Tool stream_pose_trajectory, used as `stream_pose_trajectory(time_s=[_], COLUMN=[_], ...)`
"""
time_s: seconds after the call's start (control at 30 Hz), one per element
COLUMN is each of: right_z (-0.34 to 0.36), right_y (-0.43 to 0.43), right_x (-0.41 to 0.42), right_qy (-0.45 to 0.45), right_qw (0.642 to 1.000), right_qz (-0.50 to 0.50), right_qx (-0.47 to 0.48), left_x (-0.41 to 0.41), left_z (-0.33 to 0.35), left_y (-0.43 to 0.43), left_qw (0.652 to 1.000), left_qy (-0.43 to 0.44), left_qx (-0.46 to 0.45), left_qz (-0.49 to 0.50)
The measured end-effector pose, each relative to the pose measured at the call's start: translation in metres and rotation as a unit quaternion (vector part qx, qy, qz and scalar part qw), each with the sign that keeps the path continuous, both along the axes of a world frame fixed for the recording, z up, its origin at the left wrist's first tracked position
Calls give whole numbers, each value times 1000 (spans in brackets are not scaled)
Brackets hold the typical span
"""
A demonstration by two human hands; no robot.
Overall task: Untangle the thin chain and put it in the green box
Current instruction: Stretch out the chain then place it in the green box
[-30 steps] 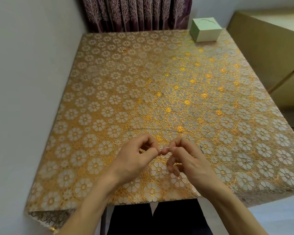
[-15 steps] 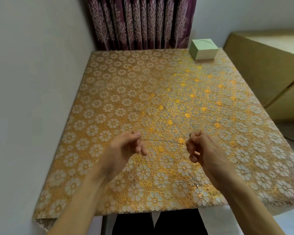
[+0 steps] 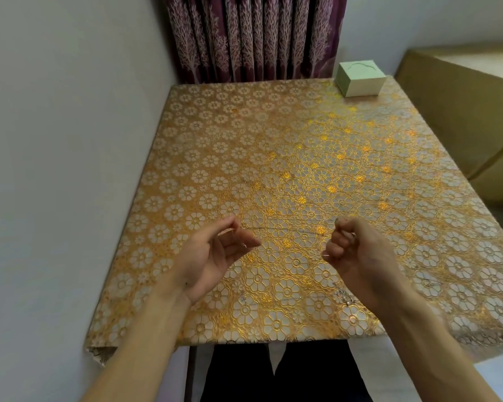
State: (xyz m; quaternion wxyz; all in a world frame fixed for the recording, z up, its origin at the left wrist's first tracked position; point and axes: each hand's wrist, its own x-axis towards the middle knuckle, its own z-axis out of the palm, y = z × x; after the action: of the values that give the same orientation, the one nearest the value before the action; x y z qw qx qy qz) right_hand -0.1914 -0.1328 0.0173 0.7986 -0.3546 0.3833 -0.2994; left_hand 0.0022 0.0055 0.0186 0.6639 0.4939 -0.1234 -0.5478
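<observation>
A single wide-angle camera worn on the person's head looks forward and down across the table (image 3: 244,146), close above the left hand (image 3: 215,256) and right hand (image 3: 357,250) at its near edge, toward the curtain (image 3: 253,36) beyond.

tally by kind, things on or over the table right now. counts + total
Hands: 2, left hand and right hand, each holding the chain
Thin chain: 1
Green box: 1
Total: 4
</observation>
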Motion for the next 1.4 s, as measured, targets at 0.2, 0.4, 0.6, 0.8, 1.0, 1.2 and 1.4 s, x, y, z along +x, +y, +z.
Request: stream_pose_trajectory(time_s=[0.2,0.4,0.6,0.8,1.0,1.2,1.4], right_z=[-7,-13,-14,-14,-19,-23,-27], right_y=[4,4,7,5,3,3,6], right_x=[3,6,7,8,8,7,9], right_qy=[-17,4,9,8,34,42,70], right_qw=[999,998,998,998,998,997,997], right_qz=[-7,-1,5,0,-8,-6,32], right_qx=[43,70,67,66,53,57,12], left_x=[-2,-3,-2,-5,-2,3,10], left_z=[-11,-18,-24,-25,-25,-21,-12], left_y=[4,9,12,13,18,25,25], left_qw=[1000,1000,999,995,989,965,935], left_qy=[18,21,-16,-32,-38,-167,-262], left_qx=[7,20,44,75,87,126,162], left_qz=[1,-1,2,-58,-113,-157,-173])
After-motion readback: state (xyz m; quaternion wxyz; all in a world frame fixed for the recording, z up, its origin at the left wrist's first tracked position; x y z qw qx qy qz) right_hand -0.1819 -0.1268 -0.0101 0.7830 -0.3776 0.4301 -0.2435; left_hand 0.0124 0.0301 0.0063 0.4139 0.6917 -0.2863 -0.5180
